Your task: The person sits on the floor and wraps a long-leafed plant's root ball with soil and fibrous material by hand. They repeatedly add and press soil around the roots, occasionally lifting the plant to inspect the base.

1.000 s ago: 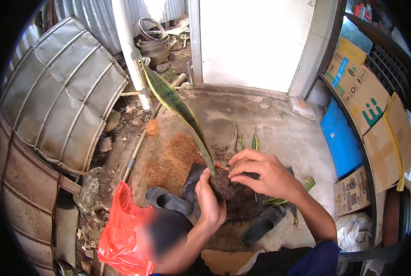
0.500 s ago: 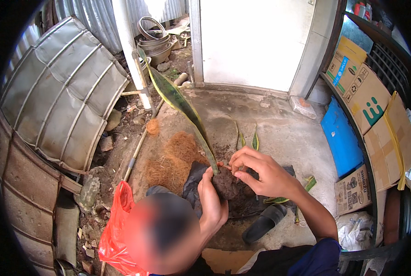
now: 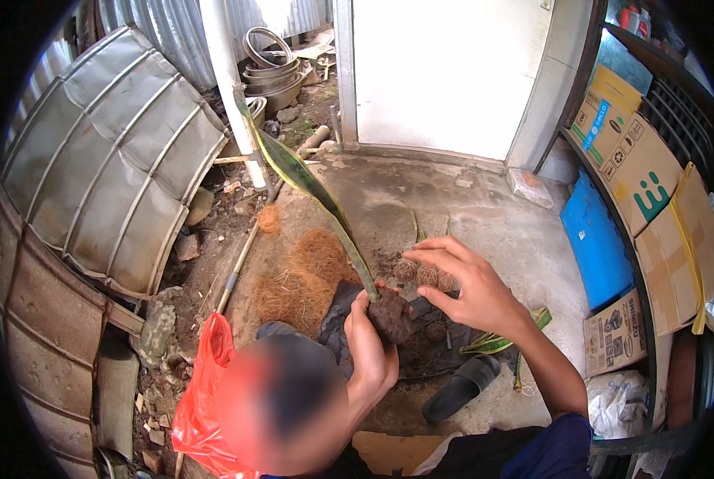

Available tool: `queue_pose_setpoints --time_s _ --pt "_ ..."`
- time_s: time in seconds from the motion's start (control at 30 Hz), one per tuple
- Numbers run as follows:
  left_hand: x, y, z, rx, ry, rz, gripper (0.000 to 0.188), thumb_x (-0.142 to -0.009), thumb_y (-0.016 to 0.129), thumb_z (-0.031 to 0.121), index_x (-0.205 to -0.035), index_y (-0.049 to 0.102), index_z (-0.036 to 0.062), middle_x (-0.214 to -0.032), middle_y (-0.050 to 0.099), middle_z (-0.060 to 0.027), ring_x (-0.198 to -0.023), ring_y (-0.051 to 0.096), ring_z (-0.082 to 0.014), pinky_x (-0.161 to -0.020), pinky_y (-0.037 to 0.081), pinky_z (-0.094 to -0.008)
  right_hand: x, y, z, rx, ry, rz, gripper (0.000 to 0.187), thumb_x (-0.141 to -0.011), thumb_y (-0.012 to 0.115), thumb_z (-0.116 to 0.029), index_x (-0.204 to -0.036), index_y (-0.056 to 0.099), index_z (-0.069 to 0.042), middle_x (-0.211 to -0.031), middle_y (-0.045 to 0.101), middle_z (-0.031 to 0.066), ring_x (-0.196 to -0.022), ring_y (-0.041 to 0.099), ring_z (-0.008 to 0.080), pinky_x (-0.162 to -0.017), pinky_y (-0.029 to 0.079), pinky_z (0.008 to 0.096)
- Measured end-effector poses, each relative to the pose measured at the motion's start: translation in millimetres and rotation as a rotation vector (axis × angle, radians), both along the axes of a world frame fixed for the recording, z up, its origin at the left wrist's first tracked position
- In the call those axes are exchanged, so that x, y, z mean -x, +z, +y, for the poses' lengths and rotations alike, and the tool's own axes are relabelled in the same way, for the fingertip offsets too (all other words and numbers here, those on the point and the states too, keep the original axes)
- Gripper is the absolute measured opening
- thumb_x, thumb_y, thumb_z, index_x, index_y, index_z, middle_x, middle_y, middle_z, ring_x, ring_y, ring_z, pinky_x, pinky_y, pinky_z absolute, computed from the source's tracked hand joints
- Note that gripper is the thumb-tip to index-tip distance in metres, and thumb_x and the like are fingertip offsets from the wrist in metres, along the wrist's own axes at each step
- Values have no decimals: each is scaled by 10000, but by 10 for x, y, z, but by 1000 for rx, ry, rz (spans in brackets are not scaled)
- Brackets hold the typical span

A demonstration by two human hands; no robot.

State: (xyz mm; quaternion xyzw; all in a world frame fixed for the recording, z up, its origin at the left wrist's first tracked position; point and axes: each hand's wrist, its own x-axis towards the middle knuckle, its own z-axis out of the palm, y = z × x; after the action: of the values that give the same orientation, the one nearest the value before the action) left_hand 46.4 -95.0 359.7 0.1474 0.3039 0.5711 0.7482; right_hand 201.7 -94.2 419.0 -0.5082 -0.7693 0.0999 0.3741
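Observation:
A long snake plant leaf [image 3: 319, 190], green with yellow edges, leans up and to the left. Its base sits in a dark ball of soil [image 3: 391, 316]. My left hand [image 3: 365, 335] cups that ball from the left, fingers closed round it. To the right, my right hand [image 3: 476, 287] hovers apart from the soil, fingers spread and holding nothing. Beyond it lie several fibre-wrapped balls [image 3: 427, 276] with small snake plant leaves rising from them. Under my hands is a black plastic sheet [image 3: 339, 310] with loose soil on it.
Brown coconut fibre [image 3: 297, 279] lies left of the sheet. Cut leaf pieces [image 3: 491, 343] and a dark slipper [image 3: 462, 389] lie at the right. A red plastic bag [image 3: 205, 399] is at lower left, beside a blurred patch. Cardboard boxes [image 3: 656, 239] line the right; a white door [image 3: 448, 72] stands ahead.
My right hand has come away from the soil ball, moving slightly right and up, and its fingers have spread. My left hand still holds the ball and leaf in nearly the same place.

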Motion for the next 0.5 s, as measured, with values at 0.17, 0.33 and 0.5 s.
queue_pose_setpoints --time_s 0.17,0.33,0.5 --pt "-57 20 -8 -10 86 40 275 -1031 353 212 -1065 560 34 -972 608 -47 -863 581 -127 -784 478 -293 123 21 -81 -108 161 -138 198 -791 720 -200 -975 706 -126 -1019 650 36 -886 660 218 -770 537 348" --pt "-123 -175 -2 -108 151 115 261 -1045 355 185 -1072 567 33 -972 603 -30 -876 555 -95 -802 447 -264 205 -101 -76 -227 120 -267 131 -743 731 -170 -852 682 -115 -853 642 -14 -751 649 166 -606 505 326" --pt "-168 -235 5 -111 165 157 256 -1048 355 183 -1055 565 36 -984 593 -29 -886 533 -85 -813 435 -260 224 -83 -69 -217 114 -309 115 -761 711 -142 -834 645 -83 -819 611 16 -721 640 179 -569 499 324"
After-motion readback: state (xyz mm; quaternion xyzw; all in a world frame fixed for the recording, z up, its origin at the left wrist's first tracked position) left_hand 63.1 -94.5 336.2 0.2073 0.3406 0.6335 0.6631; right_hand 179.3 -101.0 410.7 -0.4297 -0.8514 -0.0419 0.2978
